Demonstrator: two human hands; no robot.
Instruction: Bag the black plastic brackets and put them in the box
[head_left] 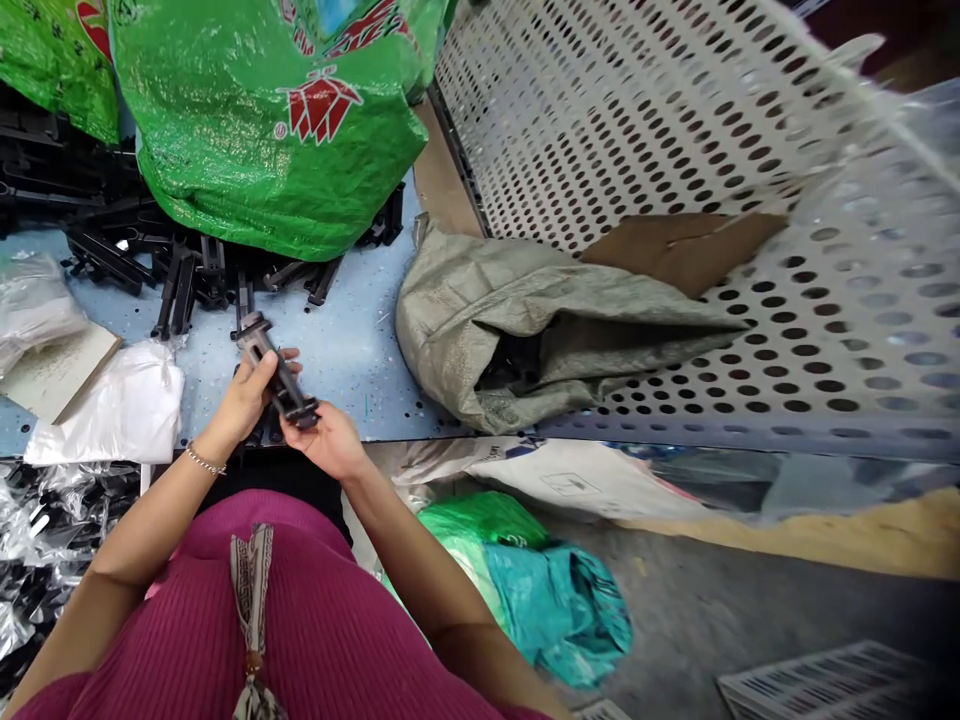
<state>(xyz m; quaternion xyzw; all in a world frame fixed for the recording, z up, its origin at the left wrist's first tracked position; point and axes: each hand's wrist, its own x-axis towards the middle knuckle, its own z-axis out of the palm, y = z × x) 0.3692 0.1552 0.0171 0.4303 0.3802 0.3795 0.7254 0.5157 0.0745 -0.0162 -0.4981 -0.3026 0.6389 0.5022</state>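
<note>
A black elongated plastic part (pixel 276 372) is held at a tilt between both hands, over the near edge of the blue speckled table (pixel 352 350). My left hand (pixel 251 388) is closed around its upper end, thumb on top. The lower end rests in the closed fingers of my right hand (pixel 324 436). Beyond my hands, many similar black parts (pixel 176 285) lie in a loose pile. Some lie partly under a large green bag (pixel 277 150). Another dark part shows partly below my left hand, mostly hidden.
A grey-green sack (pixel 465 300), open, with dark items inside, lies right of my hands against a perforated grey panel (pixel 637 130). White plastic bags (pixel 112 400) lie at the left. Green and teal bags (pixel 562 600) are on the floor.
</note>
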